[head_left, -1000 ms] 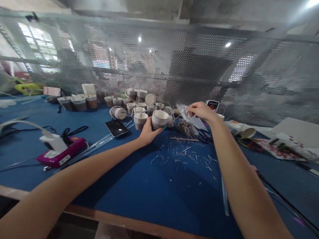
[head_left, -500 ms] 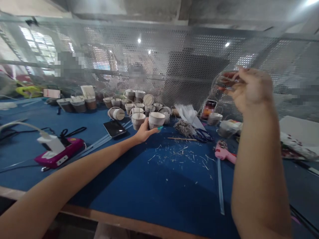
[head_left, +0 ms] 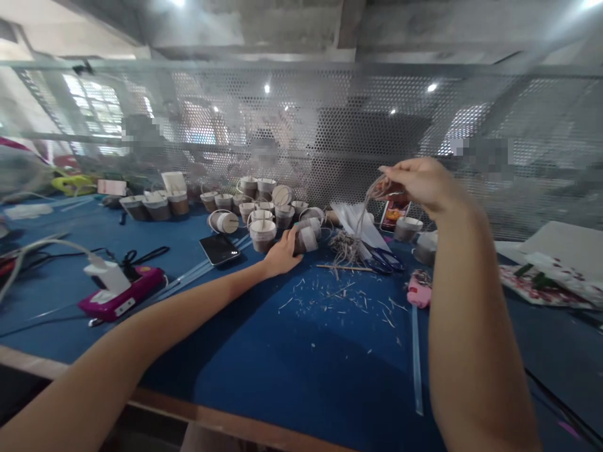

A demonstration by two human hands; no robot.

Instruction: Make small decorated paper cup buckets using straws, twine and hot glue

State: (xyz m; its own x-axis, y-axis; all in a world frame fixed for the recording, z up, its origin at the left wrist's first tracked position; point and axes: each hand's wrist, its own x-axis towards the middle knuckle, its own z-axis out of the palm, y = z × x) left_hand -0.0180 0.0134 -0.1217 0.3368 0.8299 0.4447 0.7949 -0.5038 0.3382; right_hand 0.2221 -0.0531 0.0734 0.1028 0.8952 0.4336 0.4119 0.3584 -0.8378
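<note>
My left hand (head_left: pixel 283 254) is closed around a small grey-and-white bucket (head_left: pixel 307 237), which leans to the right on the blue table. Just left of it stands another small bucket (head_left: pixel 262 235) with a wire handle, in front of several more. Raised at the right, my right hand (head_left: pixel 414 182) pinches a bunch of grey twine (head_left: pixel 370 201). Those strands hang down to a tangled heap of twine (head_left: pixel 347 246) on the table. Dark-handled scissors (head_left: pixel 385 260) lie against the heap, and a thin wooden stick (head_left: pixel 345 268) is in front of it.
A pink glue gun (head_left: pixel 418 290) with a clear glue stick (head_left: pixel 417 358) lies at the right, partly behind my forearm. At the left are a black phone (head_left: pixel 219 249) and a magenta power strip (head_left: pixel 120 301) with cables. Fibre scraps litter the middle; a perforated screen (head_left: pixel 348 144) closes the back.
The bucket in my left hand has gone from upright to tilted. My right hand has come lower and to the left, and its twine now hangs over the heap.
</note>
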